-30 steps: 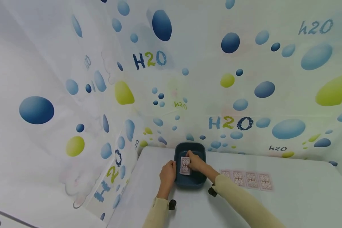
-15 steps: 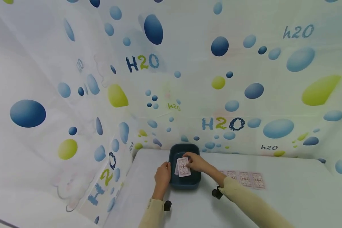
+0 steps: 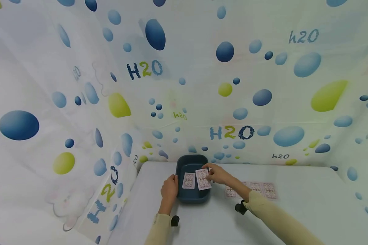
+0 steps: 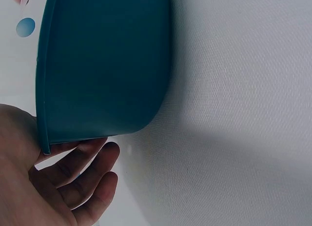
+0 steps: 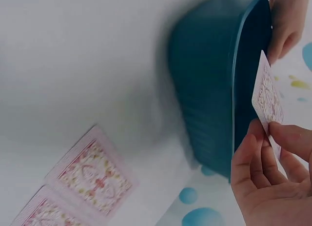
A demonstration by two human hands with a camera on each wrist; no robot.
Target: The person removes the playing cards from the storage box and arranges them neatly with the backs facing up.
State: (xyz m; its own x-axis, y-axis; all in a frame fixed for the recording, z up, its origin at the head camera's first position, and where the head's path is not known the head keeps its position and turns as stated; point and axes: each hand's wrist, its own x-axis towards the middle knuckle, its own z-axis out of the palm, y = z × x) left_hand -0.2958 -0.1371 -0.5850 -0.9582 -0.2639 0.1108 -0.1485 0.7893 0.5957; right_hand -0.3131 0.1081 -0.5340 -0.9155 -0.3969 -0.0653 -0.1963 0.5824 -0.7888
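A dark teal plastic basin (image 3: 192, 199) stands on the white table, with playing cards (image 3: 188, 180) lying face down inside it. My left hand (image 3: 170, 187) grips the basin's left rim; in the left wrist view its thumb side is at the rim (image 4: 43, 89) and the fingers curl along the outer wall. Over the basin's right side, my right hand (image 3: 217, 174) pinches one playing card (image 3: 203, 179) with a red patterned back. The right wrist view shows this card (image 5: 268, 92) tilted between thumb and fingers, above the basin's opening.
Right of the basin, several face-down cards (image 3: 269, 191) lie in a row on the table (image 3: 306, 200), partly behind the right forearm. A white curtain (image 3: 196, 98) printed with blue and green drops rises behind the table and along its left side.
My right hand has lifted a card from the cards in the basin and moved it rightward to the basin's right rim. The left hand keeps its grip on the left rim.
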